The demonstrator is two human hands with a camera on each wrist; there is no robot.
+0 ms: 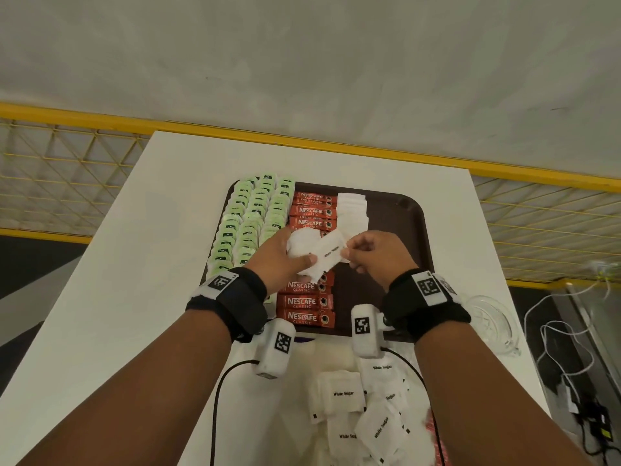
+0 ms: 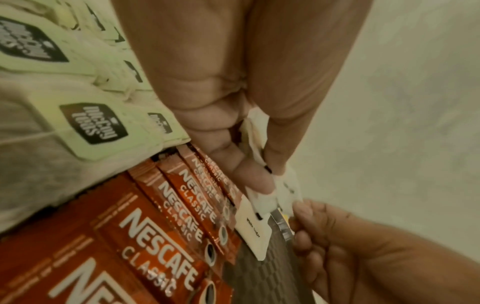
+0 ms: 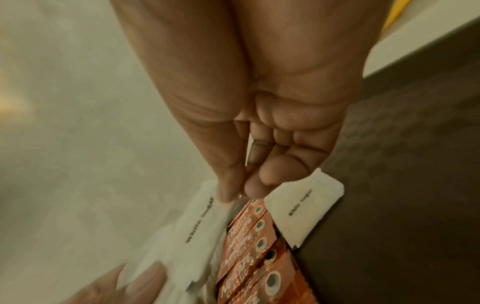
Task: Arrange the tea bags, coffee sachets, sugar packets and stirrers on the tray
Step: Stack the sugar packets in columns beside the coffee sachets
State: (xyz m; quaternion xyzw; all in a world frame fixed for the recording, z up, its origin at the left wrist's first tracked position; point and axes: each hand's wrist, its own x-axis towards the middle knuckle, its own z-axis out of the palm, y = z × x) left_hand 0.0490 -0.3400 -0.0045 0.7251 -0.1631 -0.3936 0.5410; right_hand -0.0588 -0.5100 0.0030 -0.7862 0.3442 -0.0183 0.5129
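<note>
Holding sugar packets (image 1: 314, 255) apparently slanting up-right, both hands pinch.

Tray (image 1: 415, 230), sugar packets (image 1: 342, 395) on table (image 1: 161, 264)

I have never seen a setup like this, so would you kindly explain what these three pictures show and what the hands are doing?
No machine here: a person works with bare hands, wearing a camera on the head and one on each wrist. The head view looks down at a white table with a brown tray. On the tray lie rows of green tea bags, a column of red coffee sachets and a short row of white sugar packets. More loose sugar packets wait on the table nearer the person. The left hand grips a bunch of sugar packets; the right hand pinches one of them by its edge. The wrist views show the same, close up.
</note>
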